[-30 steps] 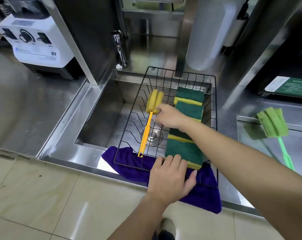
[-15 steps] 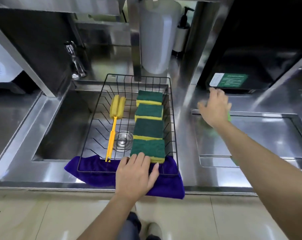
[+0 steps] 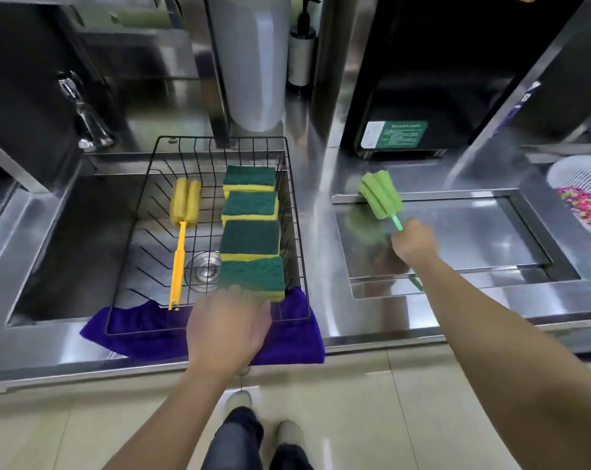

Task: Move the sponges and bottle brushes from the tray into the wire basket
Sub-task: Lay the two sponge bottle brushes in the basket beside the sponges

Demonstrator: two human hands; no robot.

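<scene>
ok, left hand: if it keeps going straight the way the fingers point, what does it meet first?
The left hand points away from the body, over the wire basket's near rim. Its fingertips already seem to reach the nearest sponge, so that comes first. Actual contact is uncertain: the hand is motion-blurred.

Basket point(image 3: 297, 212): black wire. Four sponges point(image 3: 250, 237): dark green tops, yellow undersides. Brush in basket point(image 3: 182, 228): yellow foam head, orange-yellow handle. Brush over tray point(image 3: 381, 198): light green head, brighter green stem. Tray point(image 3: 490, 232): bare silver steel. Cloth point(image 3: 294, 337): deep purple, plain. Label point(image 3: 394, 134): green with white strip. Colander point(image 3: 578, 178): white, holed; contents pink-speckled, multicoloured. Trousers point(image 3: 240, 439): dark blue.
</scene>
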